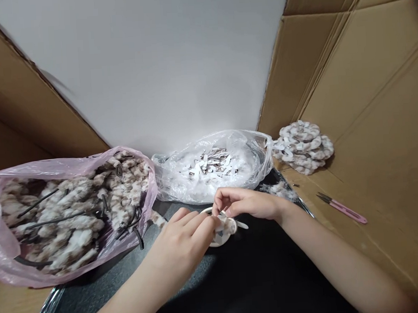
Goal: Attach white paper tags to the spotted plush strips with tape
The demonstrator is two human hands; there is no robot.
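Observation:
Both hands meet over the dark tabletop, above a white round object (219, 242) whose kind I cannot make out. My left hand (187, 235) is closed, with its fingers wrapped round a fluffy white and brown strip (158, 219); one end sticks out behind the knuckles. A fluffy end (230, 226) shows past the fingertips, with a small white tab (242, 225) beside it. From the right, my right hand (249, 203) reaches in, thumb and fingers pinched close to the left fingertips. What this pinch holds is hidden.
At the left lies a pink plastic bag (148, 179) of fluffy strips with dark cords. A clear bag (175, 187) behind the hands holds small white and brown pieces. A fluffy bundle (303, 146) and pink-handled tweezers or snips (347, 212) lie right. Cardboard walls (378, 94) flank the table.

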